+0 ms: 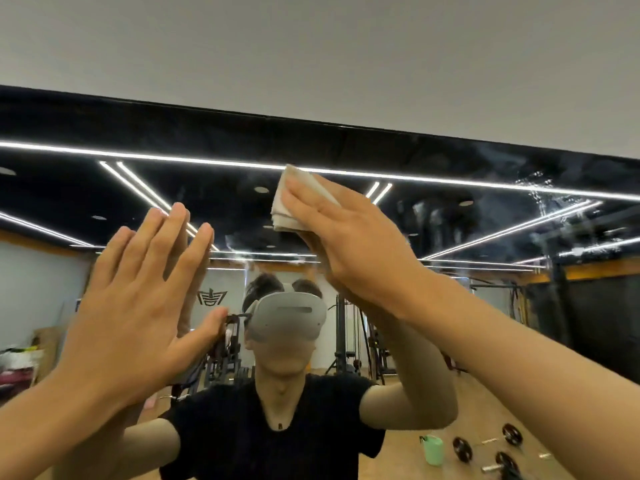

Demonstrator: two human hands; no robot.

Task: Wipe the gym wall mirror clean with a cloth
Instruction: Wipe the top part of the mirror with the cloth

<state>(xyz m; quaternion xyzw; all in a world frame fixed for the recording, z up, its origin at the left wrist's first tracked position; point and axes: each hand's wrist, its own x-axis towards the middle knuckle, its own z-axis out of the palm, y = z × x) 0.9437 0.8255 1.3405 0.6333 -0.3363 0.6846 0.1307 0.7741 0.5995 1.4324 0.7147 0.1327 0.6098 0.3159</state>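
Note:
The wall mirror [485,188] fills most of the view, its black top edge running under the grey wall above. My right hand [349,244] presses a folded whitish cloth [294,199] flat against the glass near the mirror's upper part, fingers straight over it. My left hand [138,299] lies flat on the glass lower and to the left, fingers straight and spread, holding nothing. Smears and streaks show on the glass at the upper right [540,199].
The mirror reflects a person in a black shirt with a headset, gym machines, a wooden floor, a green bucket [433,448] and dumbbells [485,448]. Bright ceiling light strips are reflected across the top.

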